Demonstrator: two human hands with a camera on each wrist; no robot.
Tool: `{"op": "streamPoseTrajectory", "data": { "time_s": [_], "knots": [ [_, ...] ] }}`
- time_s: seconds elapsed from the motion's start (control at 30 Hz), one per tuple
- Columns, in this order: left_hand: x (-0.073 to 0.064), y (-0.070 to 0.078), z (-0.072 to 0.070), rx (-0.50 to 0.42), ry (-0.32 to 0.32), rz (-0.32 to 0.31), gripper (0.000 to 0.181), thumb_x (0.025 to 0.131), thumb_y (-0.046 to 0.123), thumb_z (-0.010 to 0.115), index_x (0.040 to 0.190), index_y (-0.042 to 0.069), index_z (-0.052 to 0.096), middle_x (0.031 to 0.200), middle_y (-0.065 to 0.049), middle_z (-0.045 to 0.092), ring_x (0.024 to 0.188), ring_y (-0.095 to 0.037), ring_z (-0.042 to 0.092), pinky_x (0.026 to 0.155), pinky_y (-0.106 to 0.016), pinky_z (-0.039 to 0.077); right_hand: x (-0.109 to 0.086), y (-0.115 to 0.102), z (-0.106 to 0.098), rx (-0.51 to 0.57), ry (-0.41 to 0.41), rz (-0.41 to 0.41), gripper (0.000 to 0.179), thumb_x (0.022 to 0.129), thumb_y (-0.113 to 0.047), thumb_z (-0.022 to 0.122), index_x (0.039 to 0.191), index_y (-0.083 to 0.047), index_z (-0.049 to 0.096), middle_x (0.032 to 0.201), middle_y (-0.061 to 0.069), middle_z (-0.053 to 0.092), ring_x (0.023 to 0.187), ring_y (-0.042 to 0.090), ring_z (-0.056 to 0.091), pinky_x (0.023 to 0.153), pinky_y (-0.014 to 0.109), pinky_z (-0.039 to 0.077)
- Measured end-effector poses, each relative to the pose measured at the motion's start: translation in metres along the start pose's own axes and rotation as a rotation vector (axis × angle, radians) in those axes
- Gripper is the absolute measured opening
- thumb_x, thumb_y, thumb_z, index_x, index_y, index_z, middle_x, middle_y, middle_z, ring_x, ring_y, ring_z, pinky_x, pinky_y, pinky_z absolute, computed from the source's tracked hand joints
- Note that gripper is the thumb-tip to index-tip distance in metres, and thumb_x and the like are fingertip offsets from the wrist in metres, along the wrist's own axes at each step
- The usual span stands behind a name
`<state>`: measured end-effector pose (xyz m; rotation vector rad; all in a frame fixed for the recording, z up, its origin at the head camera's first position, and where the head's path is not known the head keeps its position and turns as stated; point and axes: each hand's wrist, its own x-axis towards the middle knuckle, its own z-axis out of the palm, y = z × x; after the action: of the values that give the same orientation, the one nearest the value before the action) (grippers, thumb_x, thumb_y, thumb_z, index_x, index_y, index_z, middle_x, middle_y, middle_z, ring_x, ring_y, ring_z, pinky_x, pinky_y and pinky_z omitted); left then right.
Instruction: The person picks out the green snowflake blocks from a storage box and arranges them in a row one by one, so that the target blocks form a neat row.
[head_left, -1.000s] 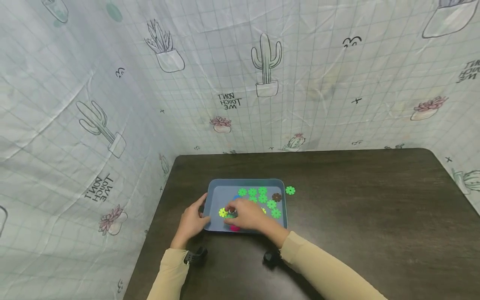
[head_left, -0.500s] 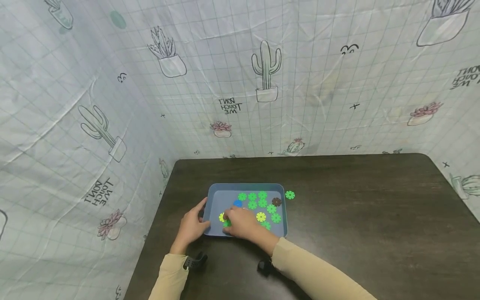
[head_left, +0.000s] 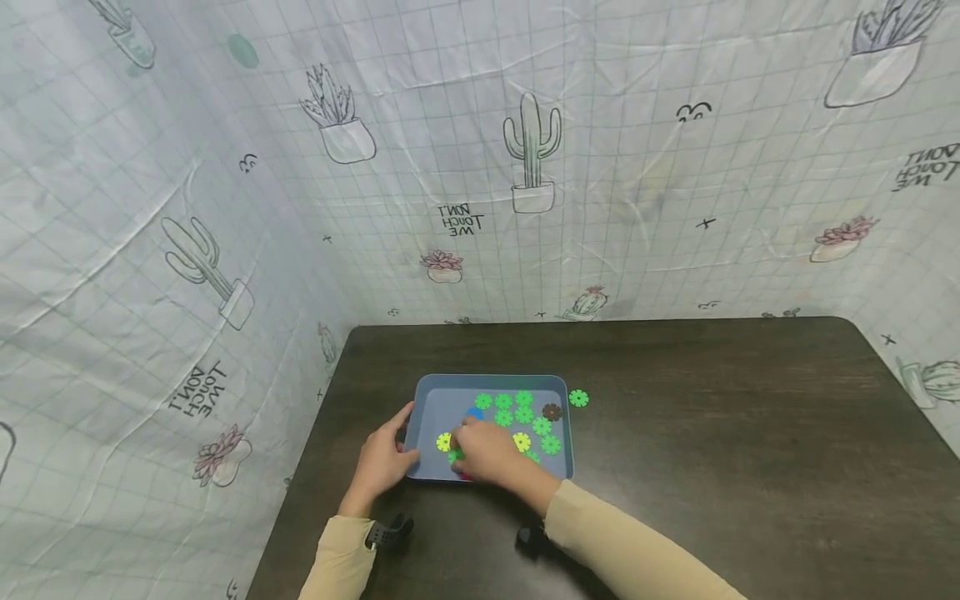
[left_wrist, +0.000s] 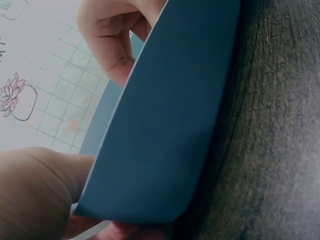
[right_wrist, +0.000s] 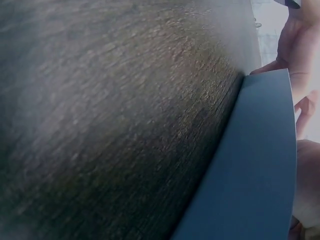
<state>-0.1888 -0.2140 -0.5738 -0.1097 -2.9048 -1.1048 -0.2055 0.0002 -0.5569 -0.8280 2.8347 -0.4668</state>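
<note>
Big dark brown wood-grain table (head_left: 712, 442), with a blue-grey rectangular tray (head_left: 441, 404) on it. Left hand (head_left: 381, 462) grips the tray's near left corner, thumb at the rim. Right hand (head_left: 486, 450) is inside, fingers bent down, can't tell if they're pinching anything. A yellow flower-shaped disc (head_left: 444, 442) and a partly covered green flower-shaped disc (head_left: 454, 457) sit right by those fingertips, on their left.

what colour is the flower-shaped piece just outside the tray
The piece is green, clearest in the head view.
</note>
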Motion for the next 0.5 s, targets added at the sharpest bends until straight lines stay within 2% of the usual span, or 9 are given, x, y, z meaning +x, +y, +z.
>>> {"op": "streamPoseTrajectory", "data": {
  "time_s": [0.27, 0.5],
  "knots": [
    [0.0012, 0.0024, 0.0014, -0.016, -0.005, -0.023, 0.082, 0.077, 0.001, 0.075, 0.154, 0.014, 0.051, 0.114, -0.009, 0.066, 0.055, -0.010, 0.046, 0.051, -0.030, 0.037, -0.0009, 0.0022, -0.0009, -0.044, 0.006, 0.014, 0.032, 0.083, -0.038, 0.087, 0.100, -0.014, 0.076, 0.091, 0.000, 0.060, 0.072, 0.013, 0.057, 0.063, 0.033, 0.053],
    [-0.0011, 0.0000, 0.0014, -0.022, 0.006, -0.007, 0.081, 0.078, 0.001, 0.076, 0.154, 0.012, 0.052, 0.116, -0.011, 0.067, 0.055, -0.010, 0.047, 0.052, -0.031, 0.038, -0.0050, 0.0043, 0.0006, 0.046, 0.033, -0.053, 0.025, 0.086, -0.032, 0.084, 0.098, -0.018, 0.067, 0.078, -0.011, 0.057, 0.065, 0.008, 0.050, 0.060, 0.027, 0.046]
  ]
}}
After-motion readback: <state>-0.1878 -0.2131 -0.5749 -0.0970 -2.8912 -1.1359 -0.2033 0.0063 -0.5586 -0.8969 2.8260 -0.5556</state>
